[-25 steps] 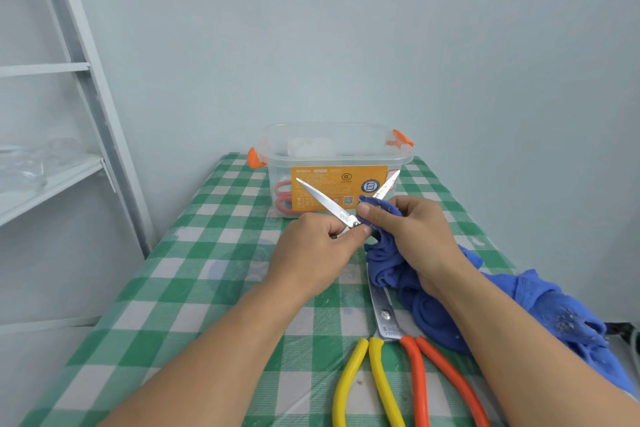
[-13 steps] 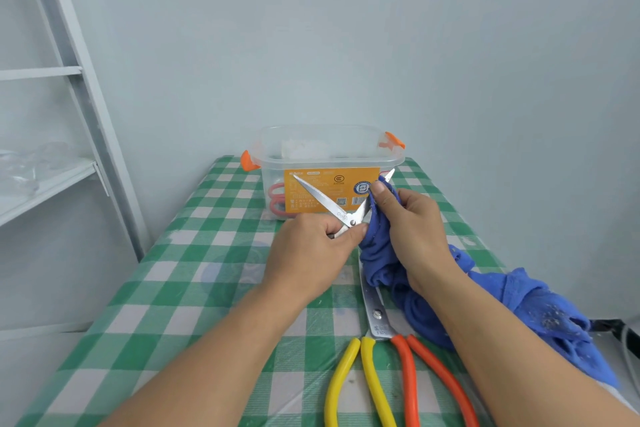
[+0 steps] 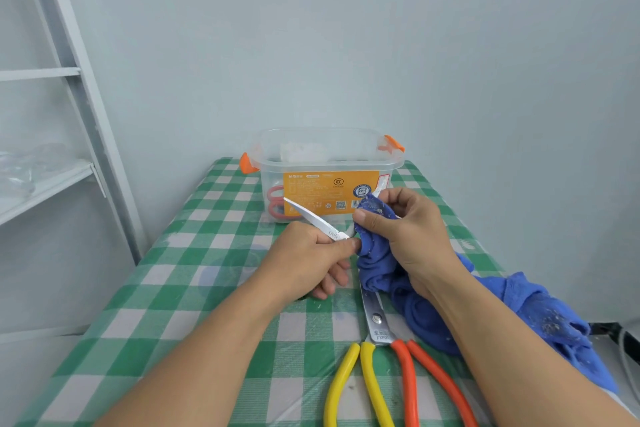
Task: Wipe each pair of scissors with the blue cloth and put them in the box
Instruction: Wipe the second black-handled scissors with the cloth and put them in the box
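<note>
My left hand (image 3: 304, 258) grips the handles of a small pair of steel scissors (image 3: 317, 220), blades spread open above the table. My right hand (image 3: 408, 232) pinches the blue cloth (image 3: 375, 253) round the right blade, whose tip (image 3: 381, 184) sticks out above the cloth. The cloth trails off to the right over the table edge. Behind the hands stands the clear plastic box (image 3: 325, 149) with orange clips and an orange label; red scissor handles (image 3: 275, 203) show through its wall. A large pair of scissors with yellow and orange handles (image 3: 377, 367) lies on the table, its blade tips hidden under the cloth.
The table carries a green-and-white checked cover (image 3: 194, 288) under clear plastic. A grey metal shelf frame (image 3: 79, 87) stands at the left, with clear plastic on its shelf. A pale wall closes the back. A cable (image 3: 623, 347) lies at the far right.
My right hand has slid the cloth along the right blade, up toward its tip and back to about midway. My left hand has kept hold of the scissors. The view has shifted slightly.
</note>
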The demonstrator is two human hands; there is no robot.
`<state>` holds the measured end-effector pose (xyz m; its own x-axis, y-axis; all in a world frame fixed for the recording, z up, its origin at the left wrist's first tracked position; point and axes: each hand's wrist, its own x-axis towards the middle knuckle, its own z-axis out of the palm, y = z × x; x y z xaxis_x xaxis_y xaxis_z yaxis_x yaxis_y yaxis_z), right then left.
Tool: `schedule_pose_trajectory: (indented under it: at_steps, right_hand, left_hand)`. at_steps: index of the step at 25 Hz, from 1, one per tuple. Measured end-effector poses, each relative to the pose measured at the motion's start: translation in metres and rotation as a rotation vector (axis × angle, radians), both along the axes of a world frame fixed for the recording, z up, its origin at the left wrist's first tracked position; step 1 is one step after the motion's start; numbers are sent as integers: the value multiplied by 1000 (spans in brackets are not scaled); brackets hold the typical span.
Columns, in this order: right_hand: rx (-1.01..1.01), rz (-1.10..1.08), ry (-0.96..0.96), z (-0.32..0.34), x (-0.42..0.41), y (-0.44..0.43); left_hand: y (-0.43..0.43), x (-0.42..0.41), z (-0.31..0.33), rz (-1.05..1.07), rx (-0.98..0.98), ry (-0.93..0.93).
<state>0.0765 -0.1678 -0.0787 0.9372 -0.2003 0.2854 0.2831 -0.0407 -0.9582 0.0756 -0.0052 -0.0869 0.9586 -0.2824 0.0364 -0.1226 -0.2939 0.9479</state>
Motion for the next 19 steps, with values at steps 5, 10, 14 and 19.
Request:
schedule_pose_trajectory:
  at_steps: [5,10,14,19]
  right_hand:
    - [64,71,-10,0,1,2]
    - [190,12,41,-1,0,-1]
    - [262,-90,71,3,0,-6]
    - [259,-155,-3,5,-2,-6]
  left_hand:
    - [-5,-1,2,57,37,-88]
    - [-4,2,2,140,286,-371]
    - [-5,0,2,137,342,-415]
    - [-7,-2,0,142,295,-336]
